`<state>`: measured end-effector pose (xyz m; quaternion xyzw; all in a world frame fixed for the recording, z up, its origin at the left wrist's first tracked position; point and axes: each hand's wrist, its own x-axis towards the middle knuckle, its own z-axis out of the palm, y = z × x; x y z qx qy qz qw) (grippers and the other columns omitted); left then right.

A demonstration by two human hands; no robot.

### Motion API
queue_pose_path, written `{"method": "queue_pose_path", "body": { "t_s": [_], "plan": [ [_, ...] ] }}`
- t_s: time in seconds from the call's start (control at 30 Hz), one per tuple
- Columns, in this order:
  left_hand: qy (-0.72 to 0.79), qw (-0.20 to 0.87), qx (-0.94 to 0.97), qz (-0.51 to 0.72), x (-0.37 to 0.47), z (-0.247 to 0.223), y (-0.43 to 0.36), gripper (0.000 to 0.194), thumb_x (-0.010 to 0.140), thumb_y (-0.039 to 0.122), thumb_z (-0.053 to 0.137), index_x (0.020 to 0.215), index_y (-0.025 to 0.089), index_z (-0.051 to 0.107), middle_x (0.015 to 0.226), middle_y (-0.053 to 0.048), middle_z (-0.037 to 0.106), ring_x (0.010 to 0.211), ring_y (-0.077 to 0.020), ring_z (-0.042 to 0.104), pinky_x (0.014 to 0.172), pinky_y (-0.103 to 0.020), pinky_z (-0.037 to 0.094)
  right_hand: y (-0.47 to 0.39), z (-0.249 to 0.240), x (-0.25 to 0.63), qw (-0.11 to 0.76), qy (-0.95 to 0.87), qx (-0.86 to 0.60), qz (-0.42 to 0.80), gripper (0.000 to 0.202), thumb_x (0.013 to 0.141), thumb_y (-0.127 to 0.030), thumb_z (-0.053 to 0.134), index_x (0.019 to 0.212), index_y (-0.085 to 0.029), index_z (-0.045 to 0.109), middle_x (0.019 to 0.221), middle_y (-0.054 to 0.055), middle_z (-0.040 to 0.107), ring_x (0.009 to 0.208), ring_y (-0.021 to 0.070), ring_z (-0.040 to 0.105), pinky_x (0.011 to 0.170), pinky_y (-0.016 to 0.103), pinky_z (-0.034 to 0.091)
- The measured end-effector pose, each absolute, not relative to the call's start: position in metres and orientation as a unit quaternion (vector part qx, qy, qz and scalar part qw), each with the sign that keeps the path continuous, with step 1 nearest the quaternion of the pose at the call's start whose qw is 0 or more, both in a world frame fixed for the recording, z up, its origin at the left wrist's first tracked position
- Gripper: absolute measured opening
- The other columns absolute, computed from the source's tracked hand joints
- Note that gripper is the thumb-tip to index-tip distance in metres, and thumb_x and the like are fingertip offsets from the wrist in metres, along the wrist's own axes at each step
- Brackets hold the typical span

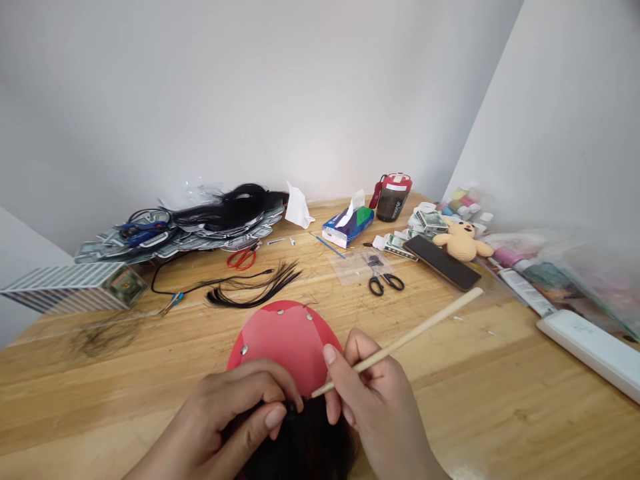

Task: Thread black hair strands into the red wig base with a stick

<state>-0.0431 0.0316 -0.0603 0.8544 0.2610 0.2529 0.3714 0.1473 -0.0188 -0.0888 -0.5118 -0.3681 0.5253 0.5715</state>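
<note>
A rounded red form (285,343) with several silver pins stands in front of me on the table, and black hair (305,447) covers its near side. My right hand (380,400) is closed round a slim, tapered wooden stick (425,323). Its thin end points down-left to the line where the red surface meets the hair. Just left of that tip, my left hand (225,413) is pinched on the dark strands, with thumb and forefinger close together. The fingers partly hide what lies between them.
Beyond the form lie a loose black hair bundle (255,283), red-handled scissors (241,259) and black scissors (385,283). A tissue pack (347,228) and lidded cup (394,199) stand farther back. A phone (443,262), yellow doll (461,241) and white device (590,347) are right.
</note>
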Motion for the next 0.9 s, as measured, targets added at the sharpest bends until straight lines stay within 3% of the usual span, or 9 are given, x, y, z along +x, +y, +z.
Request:
{"method": "queue_pose_path", "body": {
  "t_s": [0.13,0.3,0.43,0.53,0.73,0.83,0.9],
  "plan": [
    [0.308,0.412,0.819,0.254,-0.049,-0.066,0.033,0.029,0.109,0.040,0.053,0.090,0.028,0.072,0.091,0.004,0.077,0.080,-0.0106,0.072,0.072,-0.011,0.050,-0.018,-0.088,0.146,0.601,-0.338,-0.514,0.510,0.062,0.081,-0.077,0.073,0.060,-0.025,0.046,0.043,-0.006,0.053,0.039,0.0071,0.036,0.043,0.020,0.027],
    [0.379,0.552,0.668,0.325,-0.057,-0.075,0.039,0.046,0.093,0.064,0.071,0.077,0.021,0.077,0.079,-0.001,0.067,0.068,-0.0125,0.055,0.063,-0.016,0.046,-0.019,-0.092,0.147,0.618,-0.327,-0.507,0.504,0.062,0.083,-0.075,0.075,0.062,-0.023,0.048,0.046,-0.003,0.062,0.039,0.0067,0.040,0.043,0.020,0.031],
    [0.410,0.598,0.583,0.366,-0.057,-0.081,0.041,0.051,0.087,0.067,0.077,0.070,0.019,0.071,0.079,0.001,0.061,0.060,-0.0092,0.042,0.052,-0.014,0.038,-0.020,-0.096,0.148,0.627,-0.327,-0.491,0.509,0.058,0.087,-0.069,0.076,0.065,-0.023,0.049,0.049,0.000,0.069,0.039,0.0066,0.043,0.044,0.019,0.033],
    [0.424,0.627,0.529,0.384,-0.055,-0.084,0.042,0.045,0.080,0.065,0.085,0.079,0.020,0.076,0.077,0.003,0.058,0.056,-0.0058,0.037,0.050,-0.011,0.036,-0.019,-0.095,0.148,0.640,-0.307,-0.480,0.515,0.062,0.079,-0.072,0.082,0.063,-0.023,0.046,0.047,0.001,0.069,0.037,0.0061,0.043,0.042,0.018,0.030],
    [0.419,0.666,0.453,0.420,-0.049,-0.085,0.039,0.049,0.077,0.069,0.084,0.077,0.021,0.074,0.050,0.013,0.036,0.040,0.0009,0.005,0.039,-0.008,0.028,-0.016,-0.093,0.153,0.654,-0.290,-0.475,0.512,0.063,0.076,-0.070,0.085,0.062,-0.022,0.046,0.047,0.000,0.069,0.036,0.0049,0.042,0.041,0.016,0.029],
    [0.434,0.653,0.443,0.436,-0.051,-0.087,0.039,0.050,0.076,0.067,0.086,0.071,0.020,0.072,0.051,0.013,0.045,0.038,0.0031,0.010,0.047,-0.006,0.041,-0.014,-0.096,0.155,0.666,-0.286,-0.461,0.512,0.062,0.078,-0.067,0.085,0.062,-0.022,0.046,0.048,-0.001,0.069,0.036,0.0043,0.041,0.041,0.016,0.028],
    [0.466,0.617,0.456,0.441,-0.057,-0.087,0.042,0.048,0.072,0.066,0.090,0.078,0.020,0.078,0.062,0.008,0.062,0.039,0.0034,0.028,0.054,-0.007,0.049,-0.013,-0.098,0.157,0.675,-0.278,-0.450,0.514,0.061,0.079,-0.065,0.086,0.063,-0.022,0.046,0.048,-0.002,0.069,0.036,0.0040,0.041,0.041,0.016,0.027]
  ]
}}
